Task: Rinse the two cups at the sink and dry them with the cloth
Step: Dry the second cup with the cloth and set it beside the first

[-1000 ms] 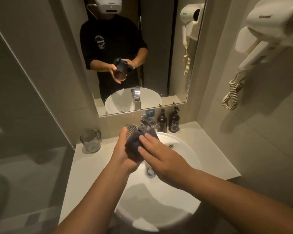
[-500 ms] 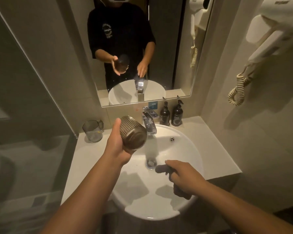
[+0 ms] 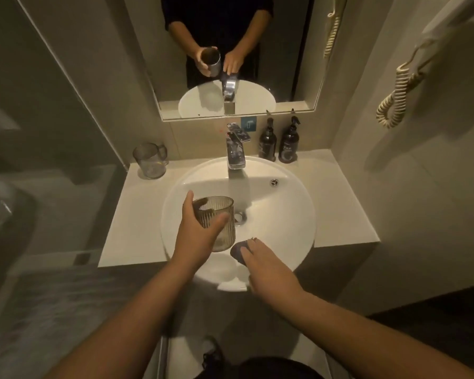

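Presently the left hand [image 3: 200, 236] grips the ribbed cup [image 3: 216, 222], thumb across its near wall and fingers round the far side, holding it upright with its mouth tipped slightly away, above the left half of the sink [image 3: 285, 214]. Just right of the cup's base, the right hand [image 3: 266, 265] clutches the dark cloth [image 3: 238, 251], bunched under curled fingers over the basin's near rim; cloth and cup sit close but apart. A second cup [image 3: 150, 160], clear with a handle, stands on the table [image 3: 137, 214] at the back left, well apart from both hands. The tap [image 3: 235, 149] shows no running water.
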### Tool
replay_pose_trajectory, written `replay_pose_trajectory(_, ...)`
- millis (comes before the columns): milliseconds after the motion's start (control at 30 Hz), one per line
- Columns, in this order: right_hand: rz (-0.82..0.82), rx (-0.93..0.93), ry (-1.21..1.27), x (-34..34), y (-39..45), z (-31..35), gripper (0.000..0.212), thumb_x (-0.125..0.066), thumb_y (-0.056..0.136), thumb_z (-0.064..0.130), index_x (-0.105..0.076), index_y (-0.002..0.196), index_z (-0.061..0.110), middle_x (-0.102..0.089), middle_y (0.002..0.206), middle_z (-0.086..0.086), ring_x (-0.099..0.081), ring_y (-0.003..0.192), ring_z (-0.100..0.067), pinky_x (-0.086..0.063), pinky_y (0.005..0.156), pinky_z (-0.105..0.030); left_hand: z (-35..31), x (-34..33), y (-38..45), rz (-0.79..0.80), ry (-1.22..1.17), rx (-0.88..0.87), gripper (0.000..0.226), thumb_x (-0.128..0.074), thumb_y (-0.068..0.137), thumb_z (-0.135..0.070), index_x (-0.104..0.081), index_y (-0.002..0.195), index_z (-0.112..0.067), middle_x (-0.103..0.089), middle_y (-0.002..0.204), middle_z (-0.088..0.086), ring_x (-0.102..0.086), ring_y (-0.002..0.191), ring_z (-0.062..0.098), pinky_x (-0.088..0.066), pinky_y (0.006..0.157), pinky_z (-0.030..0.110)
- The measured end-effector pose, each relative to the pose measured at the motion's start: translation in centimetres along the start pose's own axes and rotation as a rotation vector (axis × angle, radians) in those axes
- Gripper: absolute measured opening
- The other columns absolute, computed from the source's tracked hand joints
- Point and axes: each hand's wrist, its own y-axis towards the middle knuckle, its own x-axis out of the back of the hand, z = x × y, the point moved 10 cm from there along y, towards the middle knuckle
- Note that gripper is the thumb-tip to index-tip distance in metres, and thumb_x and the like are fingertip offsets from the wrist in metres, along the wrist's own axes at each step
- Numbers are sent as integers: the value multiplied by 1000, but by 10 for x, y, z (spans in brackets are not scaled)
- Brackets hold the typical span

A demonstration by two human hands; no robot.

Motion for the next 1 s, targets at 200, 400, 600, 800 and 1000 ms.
replay_pose_trajectory(200,144,24,-122,-55,7,2,52,-38,96,49,-40,138,18,-48,141,-7,-46,126,-26,-31,109,-45,14,4,-48,29,95,-38,105,-84,77,-28,-16,156,-23,-44,134,-18,-47,114,-14,-29,87,-5)
replay_pose_trajectory(400,156,-5,-72,-51,-14,-2,54,-56,89,44,-37,134,20,-50,134,-4,-51,115,-22,-43,100,-37,9,32,-70,-42,94,-68,108,-77,65,-48,-18,154,-31,-35,128,-44,-38,111,-33,-29,90,-3)
replay_pose_trajectory(600,124,-9,100,-5,-7,9,85,-53,86,63,-15,153,28,-6,164,1,-3,150,-25,-6,119,-46,3,48,-69,-39,69,-96,99,-79,65,-42,-18,142,-43,-35,133,-40,-40,114,-31,-32,91,-5)
replay_pose_trajectory(800,65,243,489,93,14,70,77,-79,74,45,-23,126,59,-30,115,50,-41,91,33,-38,78,2,-23,54,-51,72,95,-211,95,-75,67,-55,-12,138,-56,-21,149,-38,-27,133,-24,-25,106,0)
replay_pose_trajectory(1000,-139,240,425,123,71,75,80,-80,74,44,-39,142,35,-54,133,15,-50,92,7,-35,75,-1,-40,67,2,201,300,-264,110,-74,78,-54,7,151,-43,-6,163,-26,-13,144,-14,-21,117,14)
